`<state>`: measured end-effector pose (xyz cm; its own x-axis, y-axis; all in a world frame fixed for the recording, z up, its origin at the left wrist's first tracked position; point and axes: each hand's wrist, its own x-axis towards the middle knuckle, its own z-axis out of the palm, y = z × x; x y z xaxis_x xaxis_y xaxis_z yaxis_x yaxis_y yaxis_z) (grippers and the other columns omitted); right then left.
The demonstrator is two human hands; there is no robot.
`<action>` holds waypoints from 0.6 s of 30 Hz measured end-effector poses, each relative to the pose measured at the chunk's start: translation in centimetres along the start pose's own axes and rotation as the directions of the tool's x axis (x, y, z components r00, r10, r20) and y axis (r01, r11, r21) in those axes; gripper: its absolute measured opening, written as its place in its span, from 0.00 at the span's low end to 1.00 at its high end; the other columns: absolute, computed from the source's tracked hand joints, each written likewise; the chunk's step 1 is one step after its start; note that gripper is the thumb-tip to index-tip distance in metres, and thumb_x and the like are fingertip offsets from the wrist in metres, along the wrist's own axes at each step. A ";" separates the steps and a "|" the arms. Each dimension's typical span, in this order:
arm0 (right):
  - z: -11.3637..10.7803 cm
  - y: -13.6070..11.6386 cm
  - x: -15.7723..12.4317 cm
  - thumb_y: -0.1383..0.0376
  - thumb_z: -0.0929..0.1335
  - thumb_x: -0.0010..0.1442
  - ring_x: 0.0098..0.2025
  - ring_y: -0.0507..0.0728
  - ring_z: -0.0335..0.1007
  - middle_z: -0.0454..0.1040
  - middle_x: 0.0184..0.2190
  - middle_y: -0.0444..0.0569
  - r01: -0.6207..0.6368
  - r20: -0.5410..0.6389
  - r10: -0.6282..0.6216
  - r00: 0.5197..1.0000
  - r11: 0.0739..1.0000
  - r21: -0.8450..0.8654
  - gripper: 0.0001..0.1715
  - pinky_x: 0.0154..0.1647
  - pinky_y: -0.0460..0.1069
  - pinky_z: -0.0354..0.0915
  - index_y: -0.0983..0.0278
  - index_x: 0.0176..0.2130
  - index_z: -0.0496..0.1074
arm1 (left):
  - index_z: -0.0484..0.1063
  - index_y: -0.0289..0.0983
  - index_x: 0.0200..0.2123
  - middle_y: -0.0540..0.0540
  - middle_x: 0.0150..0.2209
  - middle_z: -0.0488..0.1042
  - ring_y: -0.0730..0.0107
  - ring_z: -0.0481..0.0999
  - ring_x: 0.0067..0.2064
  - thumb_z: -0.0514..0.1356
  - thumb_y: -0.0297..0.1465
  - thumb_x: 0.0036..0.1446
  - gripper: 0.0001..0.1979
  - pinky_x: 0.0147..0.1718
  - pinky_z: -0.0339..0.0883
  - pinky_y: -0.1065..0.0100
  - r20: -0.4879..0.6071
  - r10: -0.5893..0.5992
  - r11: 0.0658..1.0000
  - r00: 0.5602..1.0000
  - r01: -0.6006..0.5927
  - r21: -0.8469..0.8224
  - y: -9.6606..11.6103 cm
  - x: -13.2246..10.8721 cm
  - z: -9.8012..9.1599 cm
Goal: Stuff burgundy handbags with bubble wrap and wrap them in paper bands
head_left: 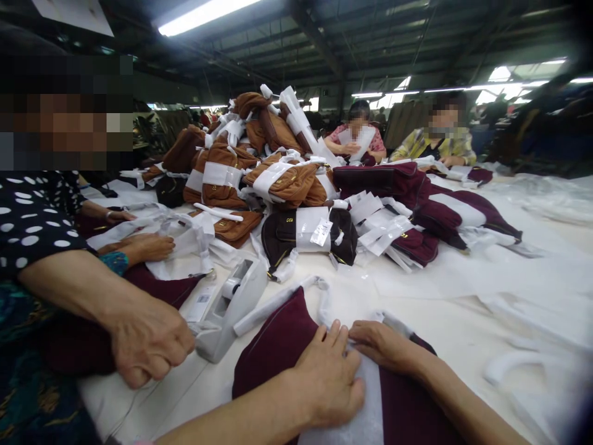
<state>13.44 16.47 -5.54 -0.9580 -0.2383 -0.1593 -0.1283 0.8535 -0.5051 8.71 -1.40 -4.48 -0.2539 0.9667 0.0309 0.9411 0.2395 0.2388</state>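
Observation:
A maroon bag (pixel 273 346) lies on the table right in front of me, with a white paper band (pixel 368 402) across its middle. My left hand (pixel 327 377) rests on the bag and band, fingers stretched out and the palm down. At the band's far edge, my right hand (pixel 382 343) has its fingers bent and pressed together on the paper; their tips are partly hidden. A strap wrapped in white paper (pixel 282 303) arches from the bag's far side, beyond my hands.
A grey tape dispenser (pixel 231 309) stands left of the bag. Close on the left, a co-worker's fist (pixel 148 340) is near it. Brown bags (pixel 222 179), a dark bag (pixel 310 235) and more maroon bags (pixel 380 179) are piled ahead. Two people sit across the table.

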 end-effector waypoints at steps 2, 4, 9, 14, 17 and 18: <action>-0.4 0.0 -0.2 0.72 0.57 0.58 0.38 0.52 0.67 0.72 0.34 0.46 0.037 0.033 -0.043 0.999 0.988 0.147 0.17 0.42 0.45 0.59 0.61 0.35 0.72 | 0.67 0.30 0.44 0.31 0.51 0.64 0.46 0.59 0.56 0.48 0.39 0.57 0.19 0.52 0.53 0.48 0.051 0.010 1.000 0.999 -0.011 0.005 -0.4 0.6 -0.4; -1.1 0.5 0.0 0.72 0.58 0.56 0.40 0.52 0.67 0.73 0.35 0.44 0.052 0.093 -0.080 0.992 0.960 0.273 0.17 0.45 0.46 0.59 0.60 0.36 0.73 | 0.67 0.31 0.42 0.33 0.45 0.69 0.48 0.65 0.51 0.48 0.39 0.57 0.19 0.50 0.56 0.48 0.074 0.012 1.000 0.997 -0.012 0.005 -0.7 1.1 -0.7; -4.0 5.3 3.1 0.63 0.68 0.49 0.40 0.59 0.68 0.74 0.35 0.51 -0.291 -0.255 0.572 0.779 0.692 0.661 0.14 0.42 0.51 0.63 0.66 0.37 0.73 | 0.67 0.32 0.40 0.36 0.40 0.70 0.52 0.68 0.45 0.46 0.40 0.57 0.19 0.47 0.58 0.49 0.112 0.027 0.999 0.993 -0.031 0.037 -1.1 1.5 -0.8; -4.3 8.9 6.1 0.58 0.70 0.47 0.42 0.64 0.69 0.71 0.42 0.61 -0.253 -0.212 0.696 0.686 0.501 0.827 0.24 0.40 0.56 0.66 0.69 0.42 0.68 | 0.66 0.33 0.40 0.38 0.40 0.69 0.53 0.67 0.45 0.45 0.41 0.58 0.19 0.48 0.57 0.49 0.083 0.024 0.999 0.996 -0.026 0.022 -1.4 1.3 -0.2; -3.5 8.0 5.7 0.59 0.70 0.49 0.41 0.61 0.71 0.73 0.39 0.58 -0.174 -0.109 0.608 0.786 0.387 0.906 0.18 0.41 0.54 0.68 0.67 0.38 0.70 | 0.65 0.34 0.40 0.39 0.39 0.69 0.54 0.67 0.45 0.44 0.41 0.58 0.19 0.48 0.57 0.50 0.059 0.021 0.999 0.998 -0.023 0.027 -1.5 1.2 0.1; -3.4 7.2 5.3 0.59 0.69 0.51 0.42 0.60 0.71 0.74 0.40 0.57 -0.145 -0.103 0.584 0.805 0.363 0.920 0.17 0.42 0.53 0.67 0.66 0.39 0.70 | 0.65 0.34 0.39 0.39 0.39 0.69 0.54 0.67 0.44 0.44 0.41 0.58 0.19 0.47 0.57 0.50 0.053 0.021 0.999 0.998 -0.023 0.032 -1.5 1.1 0.1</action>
<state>6.54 22.97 -7.13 -0.8726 0.3548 -0.3357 0.3285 -0.0822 -0.9409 7.07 -0.63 -4.88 -0.2216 0.9750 -0.0156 0.9534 0.2200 0.2064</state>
